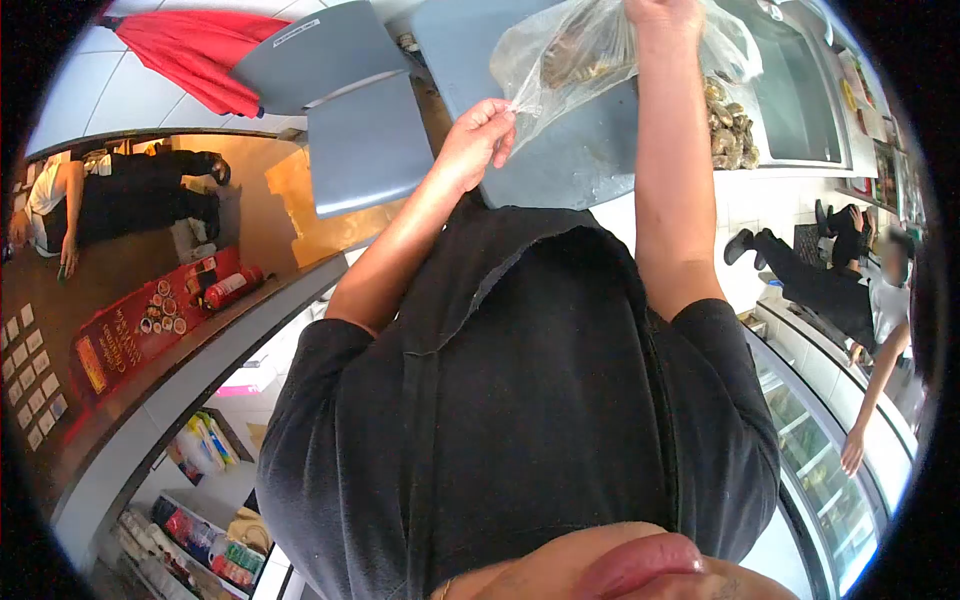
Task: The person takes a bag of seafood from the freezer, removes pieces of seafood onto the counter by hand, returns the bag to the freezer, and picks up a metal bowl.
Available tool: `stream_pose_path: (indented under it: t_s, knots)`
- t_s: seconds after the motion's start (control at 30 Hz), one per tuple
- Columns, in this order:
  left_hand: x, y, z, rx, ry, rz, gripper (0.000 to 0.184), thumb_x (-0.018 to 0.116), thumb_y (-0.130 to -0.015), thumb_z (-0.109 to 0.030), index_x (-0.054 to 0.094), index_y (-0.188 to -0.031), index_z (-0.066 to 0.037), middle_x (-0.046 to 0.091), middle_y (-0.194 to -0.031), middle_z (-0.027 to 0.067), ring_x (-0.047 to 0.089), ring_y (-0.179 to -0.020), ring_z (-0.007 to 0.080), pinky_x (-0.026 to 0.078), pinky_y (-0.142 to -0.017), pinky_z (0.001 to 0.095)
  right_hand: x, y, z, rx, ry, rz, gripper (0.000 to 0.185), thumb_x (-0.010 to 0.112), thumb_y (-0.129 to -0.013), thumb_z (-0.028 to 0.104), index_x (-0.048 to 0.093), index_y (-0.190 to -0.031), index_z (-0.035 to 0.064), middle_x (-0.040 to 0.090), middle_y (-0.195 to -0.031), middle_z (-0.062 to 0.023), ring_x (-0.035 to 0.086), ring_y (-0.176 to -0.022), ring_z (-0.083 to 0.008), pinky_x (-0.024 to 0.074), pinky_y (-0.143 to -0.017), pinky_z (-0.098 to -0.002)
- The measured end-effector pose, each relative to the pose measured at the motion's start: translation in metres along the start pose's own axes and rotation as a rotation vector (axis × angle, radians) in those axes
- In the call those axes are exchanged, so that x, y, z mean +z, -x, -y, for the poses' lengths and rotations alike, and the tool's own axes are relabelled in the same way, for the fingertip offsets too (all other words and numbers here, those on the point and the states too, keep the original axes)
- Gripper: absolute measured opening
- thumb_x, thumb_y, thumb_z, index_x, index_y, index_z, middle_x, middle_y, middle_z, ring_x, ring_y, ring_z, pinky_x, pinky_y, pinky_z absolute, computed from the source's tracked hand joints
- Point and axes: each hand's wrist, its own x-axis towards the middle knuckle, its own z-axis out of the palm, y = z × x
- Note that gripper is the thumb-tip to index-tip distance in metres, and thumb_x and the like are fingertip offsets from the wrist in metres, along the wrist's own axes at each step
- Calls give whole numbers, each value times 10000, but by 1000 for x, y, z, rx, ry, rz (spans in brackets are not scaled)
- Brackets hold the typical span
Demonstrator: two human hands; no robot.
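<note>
My left hand (478,142) pinches the gathered edge of a clear plastic bag (520,60) between thumb and fingertips. Brownish contents show through the bag, too blurred to name. At the top edge of the head view is my right hand (664,12), close against the bag; its fingers are cut off by the frame. The bag spreads on both sides of my right wrist. Below it is a blue-grey table (575,170) with wet spots. Beside my right forearm lies a pile of brownish shellfish (735,130).
A tank or basin (795,85) with greenish water stands on the right. To the left is a grey chair (365,145), with a red cloth (190,55) behind it. Other people, one dark-trousered (815,280), are at both sides. A glass display case (815,450) stands lower right.
</note>
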Motion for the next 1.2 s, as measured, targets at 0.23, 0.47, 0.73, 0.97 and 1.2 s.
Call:
stream_pose_path:
  t_s: [0.23, 0.47, 0.73, 0.97, 1.2]
  knots:
    - [6, 5, -41, 54, 277, -103, 178, 488, -935, -91, 489, -1102, -30, 557, -734, 54, 508, -571, 151, 428, -517, 290, -91, 22, -80, 88, 523, -62, 166, 579, -810, 97, 588, -970, 51, 611, -825, -70, 603, -694, -194, 503, -603, -296]
    - [-21, -3, -35, 249, 89, -284, 470, 554, -894, -63, 400, -1334, -4, 583, -780, 63, 548, -620, 134, 459, -557, 278, -52, 159, -67, 265, 1081, 96, 288, 671, -810, 62, 558, -1047, -56, 633, -904, -113, 631, -686, -200, 517, -608, -308]
    - [-5, -21, -4, 269, -221, -232, 391, 631, -836, -18, 566, -1217, -78, 562, -805, -6, 528, -659, 78, 443, -565, 240, -20, 229, -76, 195, 1639, 479, 298, 684, -819, 157, 639, -1073, 8, 664, -957, -69, 611, -885, -128, 492, -740, -276]
    - [-4, -33, 3, 257, -339, -269, 95, 605, -860, -47, 645, -946, -60, 587, -737, -32, 504, -634, 54, 398, -557, 213, -25, 228, -36, -644, 1894, 616, 460, 689, -779, 223, 594, -1169, 0, 654, -1072, -157, 631, -971, -303, 481, -883, -360]
    - [10, -27, -19, 393, -307, -354, 106, 580, -909, -142, 642, -930, -58, 603, -760, -22, 528, -686, 79, 409, -622, 233, -87, 141, -12, -297, 1811, 539, 333, 628, -804, 131, 600, -1133, 83, 674, -922, -55, 621, -770, -180, 503, -714, -313]
